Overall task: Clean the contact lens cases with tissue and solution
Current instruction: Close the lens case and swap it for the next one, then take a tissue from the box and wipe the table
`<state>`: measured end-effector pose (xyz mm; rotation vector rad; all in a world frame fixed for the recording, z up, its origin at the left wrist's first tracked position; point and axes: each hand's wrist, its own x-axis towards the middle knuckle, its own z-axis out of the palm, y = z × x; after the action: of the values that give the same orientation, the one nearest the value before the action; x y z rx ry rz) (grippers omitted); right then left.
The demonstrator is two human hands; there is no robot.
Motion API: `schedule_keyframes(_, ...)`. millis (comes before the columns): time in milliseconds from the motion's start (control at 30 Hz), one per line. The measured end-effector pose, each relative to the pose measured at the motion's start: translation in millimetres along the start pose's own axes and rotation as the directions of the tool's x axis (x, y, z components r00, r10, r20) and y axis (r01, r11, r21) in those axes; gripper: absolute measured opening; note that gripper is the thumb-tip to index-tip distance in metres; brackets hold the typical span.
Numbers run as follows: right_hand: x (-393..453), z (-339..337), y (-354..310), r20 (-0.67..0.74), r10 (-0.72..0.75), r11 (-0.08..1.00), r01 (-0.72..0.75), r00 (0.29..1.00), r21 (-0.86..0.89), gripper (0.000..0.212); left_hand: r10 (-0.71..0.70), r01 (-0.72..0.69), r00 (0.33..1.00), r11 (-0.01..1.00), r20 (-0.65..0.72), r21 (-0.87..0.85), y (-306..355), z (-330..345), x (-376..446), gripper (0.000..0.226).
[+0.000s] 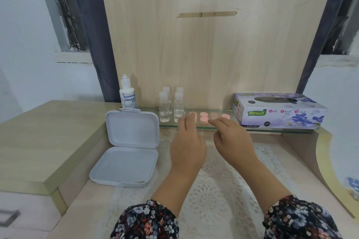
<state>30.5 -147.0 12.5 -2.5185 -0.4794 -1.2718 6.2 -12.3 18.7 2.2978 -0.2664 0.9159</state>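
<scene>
Several pink contact lens cases (204,117) lie in a cluster on a glass shelf (258,130) at the back of the desk. My left hand (187,145) reaches to the cluster's left end, its fingertips covering one case. My right hand (232,140) hovers just in front of the cases with fingers loosely extended and holds nothing. A white solution bottle (127,93) stands at the back left. The purple tissue box (277,110) sits on the shelf to the right.
Several small clear bottles (172,105) stand on the shelf left of the cases. An open white plastic box (128,147) lies at left on the lace mat (213,196). A raised wooden ledge (38,141) borders the left side.
</scene>
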Motion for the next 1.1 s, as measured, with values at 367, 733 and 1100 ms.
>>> schedule_keyframes(367, -58, 6, -4, 0.102, 0.385, 0.877, -0.398, 0.917, 0.269, 0.024, -0.369, 0.369, 0.929, 0.929, 0.019, -0.002, -40, 28, -25, 0.066)
schedule_keyframes(733, -59, -1, -5, 0.169, 0.405, 0.758, -0.433, 0.899, 0.488, 0.037, -0.071, 0.070, 0.995, 0.997, 0.074, 0.006, -43, 35, -33, 0.051)
schedule_keyframes(1100, -60, 1, -2, 0.112, 0.416, 0.763, -0.413, 0.903, 0.497, 0.014, 0.153, -0.154, 0.988, 0.983, 0.018, 0.104, -38, 37, -39, 0.068)
